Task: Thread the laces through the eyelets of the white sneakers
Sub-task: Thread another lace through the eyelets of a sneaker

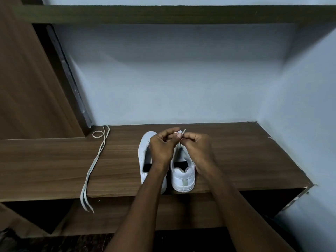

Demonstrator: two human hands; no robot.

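Observation:
Two white sneakers stand side by side on a wooden shelf (pixel 236 157), heels toward me: the left sneaker (pixel 144 157) and the right sneaker (pixel 182 171). My left hand (pixel 162 146) and my right hand (pixel 197 150) meet above the front of the right sneaker. Both pinch a thin white lace (pixel 183 133) whose tip sticks up between the fingertips. The rest of that lace runs down toward the eyelets and is mostly hidden by my hands. A second loose lace (pixel 94 164) lies on the shelf to the left, its ends hanging over the front edge.
A pale blue wall (pixel 172 84) closes the back and right side of the shelf. A brown wooden panel (pixel 27 79) stands at the left. Another wooden shelf board (pixel 163 14) runs overhead. Below the front edge is a dark open space.

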